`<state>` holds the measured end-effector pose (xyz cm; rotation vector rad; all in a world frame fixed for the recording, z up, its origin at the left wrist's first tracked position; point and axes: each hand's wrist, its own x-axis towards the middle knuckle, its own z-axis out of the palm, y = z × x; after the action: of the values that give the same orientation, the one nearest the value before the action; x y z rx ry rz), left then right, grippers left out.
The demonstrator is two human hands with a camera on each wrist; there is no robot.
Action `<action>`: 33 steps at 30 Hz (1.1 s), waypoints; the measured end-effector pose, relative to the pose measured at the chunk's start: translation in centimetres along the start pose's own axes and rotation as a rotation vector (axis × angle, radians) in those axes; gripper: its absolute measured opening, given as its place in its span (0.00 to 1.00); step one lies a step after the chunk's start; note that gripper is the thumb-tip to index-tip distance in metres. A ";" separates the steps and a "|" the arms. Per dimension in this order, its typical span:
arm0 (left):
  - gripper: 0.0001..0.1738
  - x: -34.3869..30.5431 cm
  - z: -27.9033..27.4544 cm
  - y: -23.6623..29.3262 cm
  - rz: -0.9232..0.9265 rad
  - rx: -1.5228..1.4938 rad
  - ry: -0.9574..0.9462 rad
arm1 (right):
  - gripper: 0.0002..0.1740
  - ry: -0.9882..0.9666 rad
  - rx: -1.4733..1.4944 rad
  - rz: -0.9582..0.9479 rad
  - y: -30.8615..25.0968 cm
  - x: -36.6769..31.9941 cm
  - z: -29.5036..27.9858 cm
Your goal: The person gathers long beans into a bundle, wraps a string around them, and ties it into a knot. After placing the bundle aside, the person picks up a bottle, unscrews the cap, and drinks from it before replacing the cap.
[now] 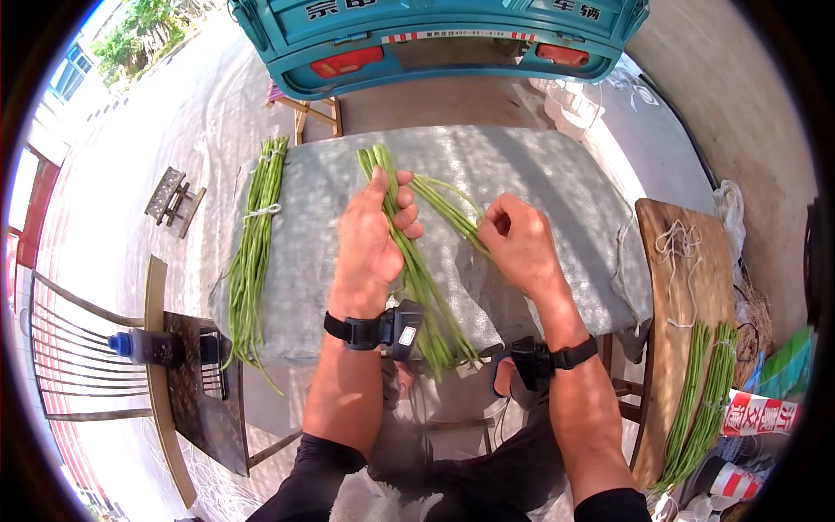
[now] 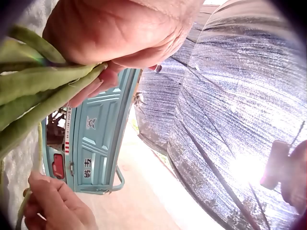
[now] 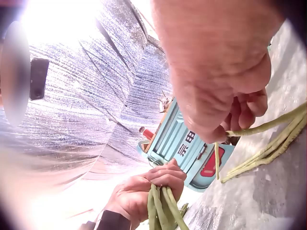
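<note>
Head: fingers of the left hand (image 1: pixel 370 230) clamp the bean bunch (image 1: pixel 420 278) above the table (image 1: pixel 304 261); the right hand (image 1: pixel 520 244) pinches a loose bean (image 1: pixel 448 211). Left wrist: that clamp should be snug, uncrushing. Right wrist: a gentle pinch probably avoids snapping

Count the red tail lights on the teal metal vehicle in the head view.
2: a left red tail light and a right red tail light, as pictured, both low on the vehicle. Neither is hidden.

We see a pale, sunlit floor (image 1: pixel 130 191), a slatted chair (image 1: pixel 204 426) at left, a wooden bench (image 1: pixel 658 374) and a plain wall (image 1: pixel 748 104) at right.
</note>
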<state>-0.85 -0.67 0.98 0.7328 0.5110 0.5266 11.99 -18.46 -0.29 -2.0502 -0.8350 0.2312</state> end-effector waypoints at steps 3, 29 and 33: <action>0.22 -0.2 0.5 -0.1 -0.019 0.028 0.021 | 0.08 0.049 0.216 -0.027 -0.7 0.0 0.1; 0.28 -0.3 2.6 -0.6 -0.047 0.029 0.114 | 0.11 -0.106 0.269 -0.161 -4.5 -5.2 1.9; 0.25 -0.2 2.4 -0.5 -0.048 0.012 0.116 | 0.11 -0.115 0.228 -0.199 -4.3 -5.3 1.8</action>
<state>0.59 -2.29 2.14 0.7029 0.6384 0.5239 5.16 -18.99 1.36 -1.7413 -1.0283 0.3208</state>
